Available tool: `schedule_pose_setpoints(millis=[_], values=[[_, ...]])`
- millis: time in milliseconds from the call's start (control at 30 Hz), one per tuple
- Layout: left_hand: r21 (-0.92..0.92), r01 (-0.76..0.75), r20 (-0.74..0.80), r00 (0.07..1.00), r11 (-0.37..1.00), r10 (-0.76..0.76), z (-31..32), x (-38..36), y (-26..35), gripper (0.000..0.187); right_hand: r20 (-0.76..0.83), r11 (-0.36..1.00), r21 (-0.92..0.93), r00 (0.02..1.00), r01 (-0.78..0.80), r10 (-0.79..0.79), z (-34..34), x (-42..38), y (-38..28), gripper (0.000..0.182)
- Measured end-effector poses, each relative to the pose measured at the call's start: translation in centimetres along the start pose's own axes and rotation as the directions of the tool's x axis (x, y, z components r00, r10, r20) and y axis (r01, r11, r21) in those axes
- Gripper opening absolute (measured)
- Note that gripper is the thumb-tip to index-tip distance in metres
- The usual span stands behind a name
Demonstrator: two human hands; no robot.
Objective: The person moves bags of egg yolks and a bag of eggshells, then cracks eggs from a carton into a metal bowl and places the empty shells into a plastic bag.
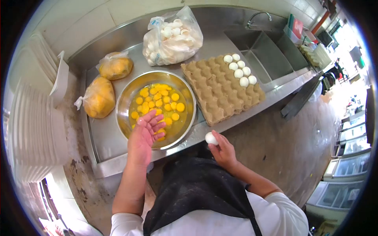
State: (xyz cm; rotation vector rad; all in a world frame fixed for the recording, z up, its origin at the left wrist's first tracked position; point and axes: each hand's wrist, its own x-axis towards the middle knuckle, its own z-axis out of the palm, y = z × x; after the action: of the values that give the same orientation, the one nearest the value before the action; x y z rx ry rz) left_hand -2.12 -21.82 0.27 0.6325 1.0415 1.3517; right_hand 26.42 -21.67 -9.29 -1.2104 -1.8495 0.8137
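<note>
My left hand (pixel 146 131) hovers over the near side of a steel bowl (pixel 188 92), its fingers apart and holding nothing. Many yolks (pixel 158 103) lie in clear egg white inside the bowl. Between the fingers and thumb of my right hand (pixel 223 151) is a whole white egg (pixel 211 138), held just off the counter's front edge. A cardboard egg tray (pixel 214 88) rests to the right of the bowl, with several white eggs (pixel 238 73) in its far right cups. Part of the bowl's near rim is hidden behind my left wrist.
Behind the bowl stands a plastic bag of eggshells (pixel 173 39). Two tied bags of yellow contents (pixel 100 96) sit to its left. A double sink (pixel 262 51) with a faucet (pixel 260 17) is at the right; stacked white trays (pixel 33 129) stand far left.
</note>
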Motion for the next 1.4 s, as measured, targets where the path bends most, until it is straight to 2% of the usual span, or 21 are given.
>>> schedule_pose_setpoints(millis=[33,67,133,167,233,333,400,433,467,500,533,567,600,667,733,800,1000,1133,1267,1333,1400], values=[[0.007,-0.02,-0.021,1.0,1.0,0.02,0.1,-0.1,0.2,0.06,-0.009,0.995,-0.058,0.997,0.077,-0.078,0.2,-0.1,0.1,0.041],[0.012,-0.015,-0.017,1.0,1.0,0.015,0.1,-0.3,0.4,0.06,-0.014,0.996,-0.056,0.997,0.07,-0.071,0.2,0.0,0.0,0.041],[0.038,-0.019,-0.02,1.0,0.999,0.02,0.0,-0.4,0.8,0.064,-0.079,0.96,-0.122,0.961,0.254,-0.264,0.2,0.7,-0.7,0.039],[0.041,-0.019,-0.016,1.0,0.999,0.019,-0.1,-0.4,0.8,0.064,-0.083,0.96,-0.122,0.961,0.252,-0.263,0.4,0.7,-0.5,0.039],[0.053,-0.003,-0.022,1.0,0.999,0.004,-0.4,-0.4,0.4,0.064,-0.051,0.934,-0.265,0.964,0.241,-0.263,0.9,0.6,0.8,0.042],[0.089,0.031,-0.028,0.999,0.996,-0.028,-0.9,-0.5,-0.6,0.061,-0.007,0.924,-0.308,0.97,0.228,-0.242,1.1,0.8,1.2,0.043],[0.055,0.038,-0.019,0.999,0.998,-0.037,-1.0,-0.7,-1.0,0.054,-0.045,0.923,-0.3,0.963,0.239,-0.264,1.2,0.8,-0.2,0.042],[0.172,0.042,0.002,0.999,0.984,-0.043,-0.8,-0.5,-1.2,0.049,-0.066,0.99,-0.109,0.993,0.094,-0.102,1.3,1.2,-1.7,0.04],[0.286,0.041,0.017,0.999,0.957,-0.048,-0.7,-0.3,-1.4,0.047,-0.051,0.995,0.088,0.997,-0.056,0.061,1.4,1.8,-3.0,0.039],[0.285,0.039,0.005,0.999,0.958,-0.043,-0.7,-0.1,-1.8,0.047,-0.04,0.994,0.093,0.998,-0.051,0.055,1.4,2.6,-4.0,0.039],[0.383,-0.075,0.11,0.993,0.921,0.035,-0.8,0.3,-2.4,0.048,0.128,0.858,0.437,0.963,-0.271,0.239,1.5,3.6,-5.0,0.038],[0.467,-0.196,0.221,0.97,0.862,0.101,-0.7,0.7,-2.6,0.05,0.347,0.566,0.669,0.876,-0.482,0.335,1.7,4.7,-5.8,0.039],[0.468,-0.201,0.208,0.971,0.861,0.114,-0.1,0.7,-2.0,0.05,0.359,0.569,0.666,0.876,-0.482,0.321,2.0,5.5,-6.5,0.039],[0.603,-0.255,0.264,0.958,0.756,0.113,1.5,0.6,-0.4,0.048,0.5,0.362,0.749,0.832,-0.555,0.242,2.8,7.1,-7.8,0.044],[0.616,-0.312,0.244,0.949,0.723,0.202,1.7,1.0,-0.2,0.043,0.521,0.403,0.702,0.809,-0.588,0.272,3.7,8.1,-8.9,0.045],[0.66,-0.253,0.199,0.967,0.707,0.16,1.4,1.1,0.2,0.038,0.495,0.472,0.671,0.819,-0.572,0.289,4.5,8.8,-9.2,0.044],[0.715,-0.26,0.14,0.963,0.649,0.232,0.1,1.4,0.6,0.035,0.491,0.605,0.575,0.824,-0.551,0.284,6.5,10.4,-9.4,0.041],[0.721,-0.22,0.083,0.969,0.657,0.233,-0.5,2.0,0.5,0.036,0.517,0.629,0.537,0.808,-0.563,0.282,7.3,11.5,-9.4,0.04],[0.777,-0.208,0.043,0.959,0.594,0.28,-0.6,2.4,0.3,0.034,0.56,0.661,0.487,0.785,-0.571,0.265,7.7,12.4,-8.8,0.038],[0.799,-0.209,0.041,0.954,0.563,0.296,-0.7,2.7,0.0,0.034,0.586,0.644,0.437,0.742,-0.628,0.326,7.5,12.9,-9.1,0.038],[0.788,-0.206,0.025,0.952,0.579,0.305,-1.0,3.1,-0.3,0.033,0.61,0.651,0.422,0.729,-0.632,0.312,7.3,13.6,-8.7,0.038]])
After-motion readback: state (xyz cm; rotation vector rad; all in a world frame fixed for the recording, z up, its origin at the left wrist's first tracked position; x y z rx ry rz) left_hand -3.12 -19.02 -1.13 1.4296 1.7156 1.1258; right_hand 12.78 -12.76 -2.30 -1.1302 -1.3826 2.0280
